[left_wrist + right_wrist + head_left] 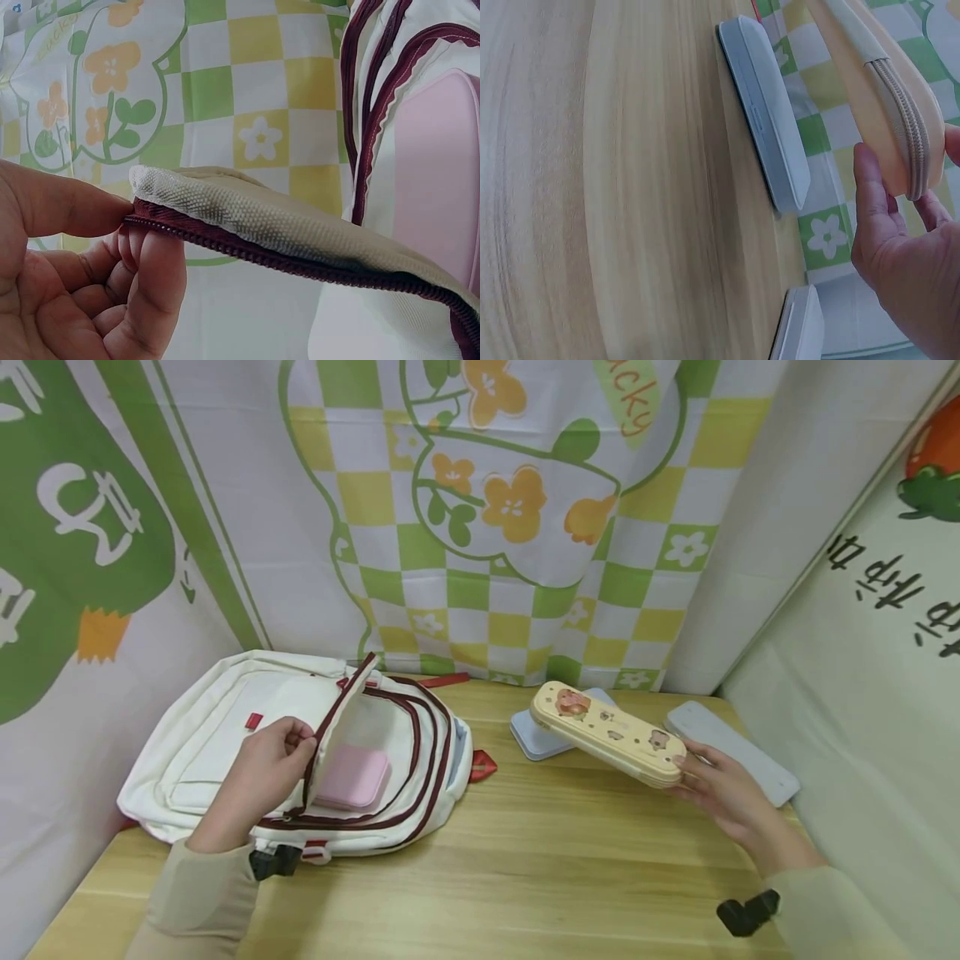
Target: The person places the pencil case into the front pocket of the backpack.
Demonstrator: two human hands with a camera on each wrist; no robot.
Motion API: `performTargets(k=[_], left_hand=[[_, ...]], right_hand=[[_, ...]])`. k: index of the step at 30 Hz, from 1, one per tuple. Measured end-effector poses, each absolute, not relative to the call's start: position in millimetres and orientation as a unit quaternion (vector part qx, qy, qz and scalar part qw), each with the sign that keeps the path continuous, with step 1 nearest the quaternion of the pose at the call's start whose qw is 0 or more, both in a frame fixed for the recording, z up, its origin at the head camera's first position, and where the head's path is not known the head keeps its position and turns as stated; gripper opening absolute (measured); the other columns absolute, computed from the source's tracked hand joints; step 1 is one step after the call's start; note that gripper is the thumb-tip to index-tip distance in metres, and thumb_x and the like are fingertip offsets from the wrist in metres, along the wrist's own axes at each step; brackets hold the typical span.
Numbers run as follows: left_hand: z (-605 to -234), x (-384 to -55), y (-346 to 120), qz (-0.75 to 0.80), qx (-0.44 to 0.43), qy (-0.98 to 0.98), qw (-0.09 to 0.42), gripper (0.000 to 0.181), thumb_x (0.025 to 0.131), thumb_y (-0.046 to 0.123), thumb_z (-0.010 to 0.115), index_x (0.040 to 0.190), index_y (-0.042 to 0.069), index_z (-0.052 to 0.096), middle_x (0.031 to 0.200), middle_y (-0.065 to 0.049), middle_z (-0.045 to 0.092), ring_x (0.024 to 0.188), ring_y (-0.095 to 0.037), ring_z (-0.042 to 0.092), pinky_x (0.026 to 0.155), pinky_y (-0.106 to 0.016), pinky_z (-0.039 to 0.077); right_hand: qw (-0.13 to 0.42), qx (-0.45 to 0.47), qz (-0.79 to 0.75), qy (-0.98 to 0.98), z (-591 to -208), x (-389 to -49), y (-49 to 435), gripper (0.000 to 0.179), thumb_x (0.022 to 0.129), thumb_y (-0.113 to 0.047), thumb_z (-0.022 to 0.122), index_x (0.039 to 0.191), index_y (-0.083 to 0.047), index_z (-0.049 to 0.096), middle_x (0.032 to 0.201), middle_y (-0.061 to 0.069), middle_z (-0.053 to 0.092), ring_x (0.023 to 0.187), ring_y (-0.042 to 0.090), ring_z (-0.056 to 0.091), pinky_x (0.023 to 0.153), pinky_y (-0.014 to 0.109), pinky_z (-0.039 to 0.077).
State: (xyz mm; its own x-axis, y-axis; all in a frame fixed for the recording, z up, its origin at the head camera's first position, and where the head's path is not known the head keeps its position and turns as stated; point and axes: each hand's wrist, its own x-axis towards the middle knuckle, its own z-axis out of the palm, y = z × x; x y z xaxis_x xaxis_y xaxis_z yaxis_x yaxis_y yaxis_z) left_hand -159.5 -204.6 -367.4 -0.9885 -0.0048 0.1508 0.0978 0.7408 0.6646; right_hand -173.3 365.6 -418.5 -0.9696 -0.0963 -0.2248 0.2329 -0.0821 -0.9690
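A white backpack (pixel 217 727) with dark red zippers lies on the table at the left, its compartment unzipped. My left hand (pixel 258 777) pinches the zippered edge of its flap (pixel 262 232) between thumb and fingers, holding it raised. Inside the opening sits a pink case (pixel 358 777), partly hidden by the flap. On the right, my right hand (pixel 723 793) grips one end of a yellow pencil case (pixel 607 731) decorated with small cartoon pictures. In the right wrist view, a zipper runs along the side of this pencil case, which is held up above the table.
Behind the yellow pencil case, a light blue case (pixel 536 739) lies on the wooden table (pixel 525 868). A long pale grey case (pixel 738 752) rests by the right wall. Printed curtains (pixel 510 602) close off the back, and a red strap end (pixel 482 766) sticks out beside the backpack.
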Motion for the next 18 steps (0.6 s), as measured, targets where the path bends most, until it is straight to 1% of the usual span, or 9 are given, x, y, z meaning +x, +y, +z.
performTargets(k=[1, 3, 6, 11, 18], left_hand=[[-367.4, -159.3, -204.8, -0.359, -0.025, -0.93, 0.071, 0.011, 0.098, 0.008, 0.057, 0.099, -0.001, 0.063, 0.083, -0.007, 0.062, 0.074, -0.019, 0.055, 0.069, -0.036, 0.045], [-367.2, -158.8, -205.2, -0.36, -0.025, -0.93, 0.071, 0.01, 0.098, 0.008, 0.057, 0.099, -0.001, 0.062, 0.083, -0.007, 0.062, 0.075, -0.019, 0.055, 0.069, -0.035, 0.045], [-367.2, -157.8, -205.4, -0.359, -0.024, -0.93, 0.071, 0.01, 0.098, 0.007, 0.056, 0.098, -0.001, 0.062, 0.083, -0.007, 0.062, 0.074, -0.019, 0.055, 0.068, -0.035, 0.045], [-368.3, -158.8, -203.0, -0.363, -0.026, -0.929, 0.069, 0.01, 0.098, 0.007, 0.056, 0.098, -0.001, 0.062, 0.082, -0.007, 0.062, 0.074, -0.019, 0.055, 0.068, -0.035, 0.045], [-369.7, -161.6, -199.9, -0.364, -0.034, -0.928, 0.071, 0.01, 0.099, 0.007, 0.057, 0.098, -0.002, 0.062, 0.081, -0.007, 0.062, 0.073, -0.02, 0.055, 0.068, -0.037, 0.045]], right_hand=[[0.114, 0.046, -0.728, 0.674, -417.6, -174.7, 362.6, 0.043, 0.107, -0.006, 0.053, 0.147, -0.001, 0.037, 0.109, -0.007, 0.064, 0.096, 0.011, 0.068, 0.085, 0.03, 0.057], [0.118, 0.043, -0.719, 0.683, -415.3, -177.8, 356.8, 0.055, 0.107, -0.007, 0.053, 0.154, 0.007, 0.026, 0.11, -0.007, 0.064, 0.096, 0.01, 0.068, 0.085, 0.031, 0.057], [0.124, 0.033, -0.706, 0.696, -411.0, -182.2, 349.4, 0.068, 0.108, -0.008, 0.052, 0.157, 0.013, 0.01, 0.111, -0.009, 0.062, 0.097, 0.009, 0.067, 0.086, 0.032, 0.057], [0.13, 0.019, -0.692, 0.71, -404.0, -186.9, 340.8, 0.07, 0.108, -0.009, 0.051, 0.157, 0.014, 0.007, 0.111, -0.007, 0.062, 0.097, 0.008, 0.068, 0.086, 0.033, 0.057], [0.139, 0.012, -0.674, 0.726, -398.8, -197.7, 326.9, 0.068, 0.108, -0.011, 0.052, 0.156, 0.014, 0.011, 0.11, -0.004, 0.063, 0.096, 0.008, 0.067, 0.088, 0.033, 0.056]])
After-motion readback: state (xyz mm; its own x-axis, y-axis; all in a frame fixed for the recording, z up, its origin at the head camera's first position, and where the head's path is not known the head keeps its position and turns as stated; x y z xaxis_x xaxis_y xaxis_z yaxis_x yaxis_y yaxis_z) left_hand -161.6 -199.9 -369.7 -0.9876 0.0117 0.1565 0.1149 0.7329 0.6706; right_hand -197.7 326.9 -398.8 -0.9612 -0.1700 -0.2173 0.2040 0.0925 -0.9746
